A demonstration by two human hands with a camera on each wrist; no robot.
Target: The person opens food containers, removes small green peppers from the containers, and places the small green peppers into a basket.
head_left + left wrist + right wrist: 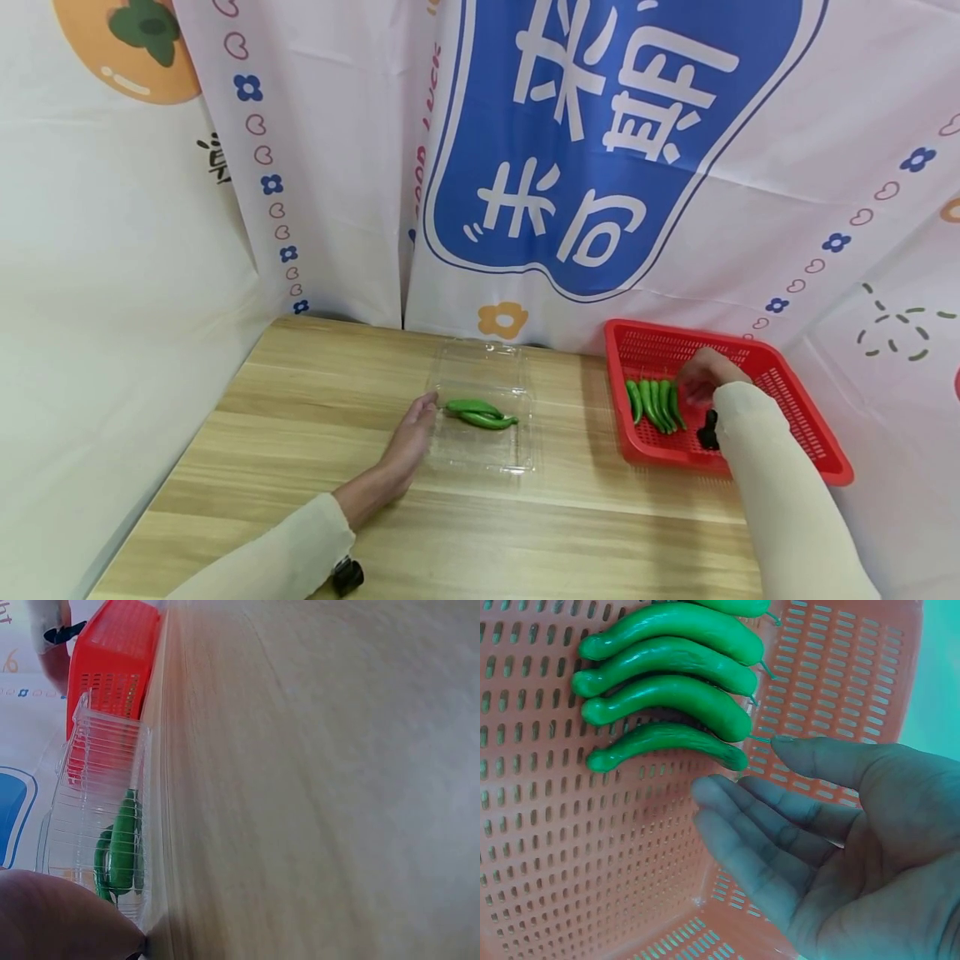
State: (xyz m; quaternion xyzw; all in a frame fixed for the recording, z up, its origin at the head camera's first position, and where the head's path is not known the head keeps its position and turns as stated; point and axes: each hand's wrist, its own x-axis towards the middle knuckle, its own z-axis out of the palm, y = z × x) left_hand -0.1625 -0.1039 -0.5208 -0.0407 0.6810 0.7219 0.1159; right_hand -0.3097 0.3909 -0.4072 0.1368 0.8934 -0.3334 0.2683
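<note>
A clear plastic clamshell box [480,457] lies with its lid folded back on the wooden table, and green chili peppers [483,417] rest inside it. Beside its left edge is my left hand [405,446], fingers extended along the box wall. Part of that hand [64,919] also shows close to the box in the left wrist view. My right hand [703,377] reaches into a red basket [652,454]. In the right wrist view this hand [817,840] has parted fingers and holds nothing. Its thumb and fingertips are near the lowest of several green chili peppers [667,697] lying in a row.
The red basket has perforated walls and stands at the table's right rear, against the printed cloth backdrop [360,208]. Wooden tabletop [480,533] extends in front of the box. Small black devices [347,575] are worn at the wrists.
</note>
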